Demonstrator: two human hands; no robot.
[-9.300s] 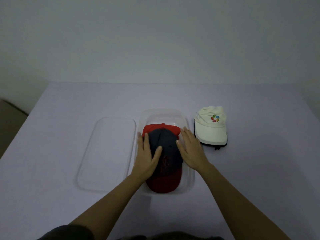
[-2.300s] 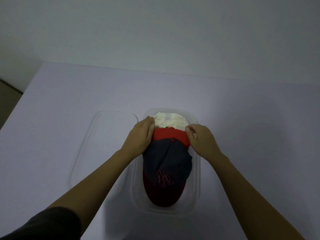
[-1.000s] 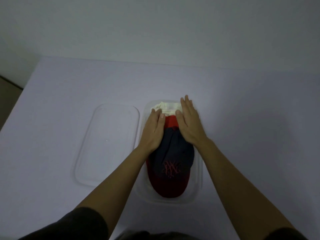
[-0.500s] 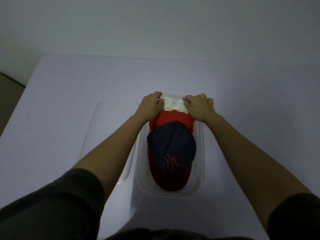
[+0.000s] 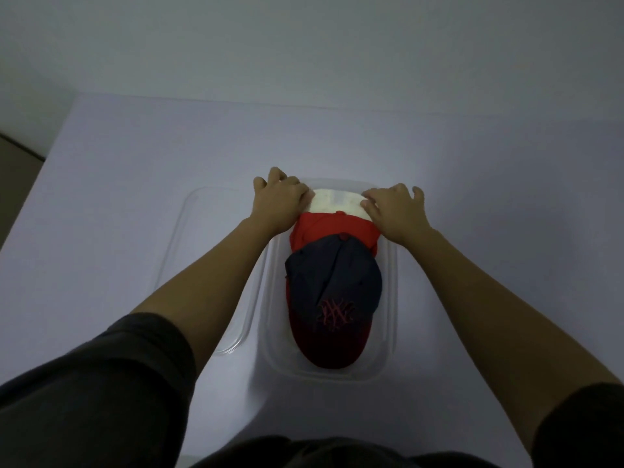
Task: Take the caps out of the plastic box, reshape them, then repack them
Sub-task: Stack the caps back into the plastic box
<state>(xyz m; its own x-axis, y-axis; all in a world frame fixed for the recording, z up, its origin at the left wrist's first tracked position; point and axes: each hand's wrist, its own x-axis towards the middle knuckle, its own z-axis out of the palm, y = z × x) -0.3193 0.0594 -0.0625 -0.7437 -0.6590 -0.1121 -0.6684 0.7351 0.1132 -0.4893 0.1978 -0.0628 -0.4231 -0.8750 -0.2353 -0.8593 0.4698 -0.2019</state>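
Note:
A clear plastic box point(image 5: 391, 298) sits in the middle of the table with three caps stacked inside. On top lies a navy cap point(image 5: 332, 278) with a red logo and dark red brim, pointing toward me. Under it a red cap point(image 5: 332, 226) shows. A cream cap point(image 5: 336, 204) sits at the box's far end. My left hand point(image 5: 278, 201) presses on the cream cap's left side, fingers curled over the box's far rim. At the cap's right side, my right hand point(image 5: 395, 209) presses down the same way.
The clear plastic lid point(image 5: 189, 251) lies flat on the table just left of the box, partly under my left forearm. The table is covered in pale lilac, with a plain wall behind. The table's left edge runs near the frame's left side.
The cream cap went from the table into the box's far end. My hands slid from the navy and red caps up to the cream cap and now press its two sides.

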